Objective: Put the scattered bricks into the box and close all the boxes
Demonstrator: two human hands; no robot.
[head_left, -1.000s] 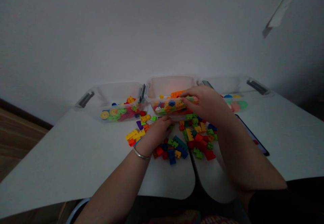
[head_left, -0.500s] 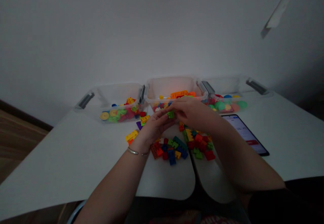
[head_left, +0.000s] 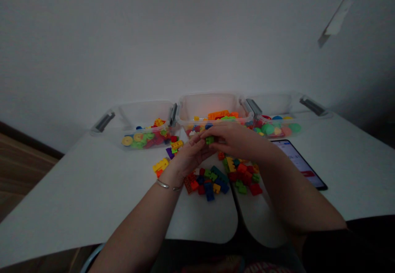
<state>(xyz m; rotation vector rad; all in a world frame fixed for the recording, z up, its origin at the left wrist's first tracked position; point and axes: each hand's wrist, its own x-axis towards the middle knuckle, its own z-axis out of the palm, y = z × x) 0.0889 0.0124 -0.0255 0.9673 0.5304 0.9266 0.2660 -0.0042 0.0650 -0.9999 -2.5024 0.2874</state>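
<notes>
Right hand (head_left: 230, 138) arched palm-down, pinching 1 green block (head_left: 210, 140); left hand (head_left: 191, 154) meeting it, grip unclear.

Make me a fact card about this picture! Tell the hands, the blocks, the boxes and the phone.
Right hand: pinching a small green plastic block
Left hand: close beside that block, fingers stretched out
Loose colourful plastic blocks: scattered on the white table
Three clear plastic boxes: in a row, colourful pieces inside
Black-edged rectangular phone: lying face up, screen lit
</notes>
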